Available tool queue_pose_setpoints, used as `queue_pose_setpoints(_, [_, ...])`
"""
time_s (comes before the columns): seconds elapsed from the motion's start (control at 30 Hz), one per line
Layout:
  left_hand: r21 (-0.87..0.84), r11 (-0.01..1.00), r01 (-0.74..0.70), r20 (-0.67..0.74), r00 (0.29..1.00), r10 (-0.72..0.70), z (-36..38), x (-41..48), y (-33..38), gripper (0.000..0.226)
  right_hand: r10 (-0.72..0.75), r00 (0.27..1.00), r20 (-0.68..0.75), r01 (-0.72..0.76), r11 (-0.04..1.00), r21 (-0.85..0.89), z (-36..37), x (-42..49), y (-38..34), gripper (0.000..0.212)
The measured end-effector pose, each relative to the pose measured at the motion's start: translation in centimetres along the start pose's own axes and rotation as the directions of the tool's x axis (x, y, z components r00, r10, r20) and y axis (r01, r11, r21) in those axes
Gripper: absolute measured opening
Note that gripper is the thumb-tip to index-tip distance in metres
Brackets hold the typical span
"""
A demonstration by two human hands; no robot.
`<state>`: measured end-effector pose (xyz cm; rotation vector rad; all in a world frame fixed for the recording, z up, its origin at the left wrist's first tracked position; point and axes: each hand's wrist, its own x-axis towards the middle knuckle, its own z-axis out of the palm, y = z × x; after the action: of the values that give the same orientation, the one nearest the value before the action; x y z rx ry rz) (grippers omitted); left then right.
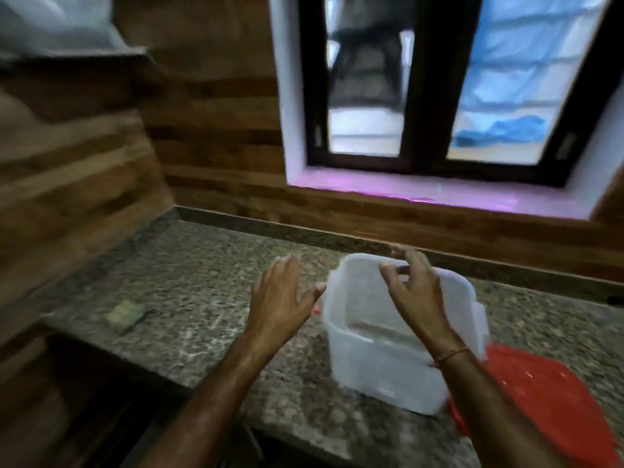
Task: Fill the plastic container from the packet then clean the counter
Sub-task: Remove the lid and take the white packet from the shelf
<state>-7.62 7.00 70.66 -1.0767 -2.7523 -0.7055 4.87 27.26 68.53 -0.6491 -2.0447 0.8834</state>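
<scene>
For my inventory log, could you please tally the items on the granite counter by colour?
White: 1, translucent white plastic container
Red: 1, flat red plastic piece
Green: 1, small pale green pad
Total: 3

I get a dim room — daylight comes only through the window (pixel 449 86) at 1 o'clock; motion blur smears everything, worst at 10 o'clock, edges bowed.
</scene>
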Motion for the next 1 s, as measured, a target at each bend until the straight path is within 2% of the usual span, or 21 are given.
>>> queue_pose_setpoints(0.17, [0.006, 0.996, 0.088, -0.059, 0.994, -0.087, -6.3, -0.3, -9.7, 0.077, -0.121, 0.976, 0.181, 0.121, 0.993, 0.015, 8.4, 0.9, -7.4, 0.031])
queue_pose_setpoints(0.37, [0.038, 0.991, 0.128, -0.120, 0.985, -0.122, -13.1, 3.6, -17.6, 0.077, -0.232, 0.935, 0.269, 0.247, 0.969, -0.022, 16.1, 5.7, -14.5, 0.035])
queue_pose_setpoints(0.6, [0.107, 0.985, 0.133, -0.231, 0.967, -0.106, -20.7, 12.5, -24.9, 0.075, -0.356, 0.888, 0.292, 0.370, 0.929, 0.005, 25.1, 15.7, -21.7, 0.038])
queue_pose_setpoints(0.7, [0.167, 0.970, 0.174, -0.275, 0.954, -0.124, -24.4, 16.6, -27.5, 0.073, -0.417, 0.847, 0.330, 0.427, 0.903, 0.045, 29.3, 20.6, -25.2, 0.041])
queue_pose_setpoints(0.87, [0.221, 0.961, 0.166, -0.344, 0.935, -0.082, -30.9, 22.5, -30.5, 0.067, -0.469, 0.796, 0.381, 0.476, 0.875, 0.083, 34.5, 27.2, -32.2, 0.046])
queue_pose_setpoints(1.0, [0.283, 0.946, 0.159, -0.402, 0.915, -0.034, -37.5, 28.9, -32.6, 0.075, -0.518, 0.792, 0.323, 0.532, 0.845, 0.051, 38.0, 33.5, -39.1, 0.047])
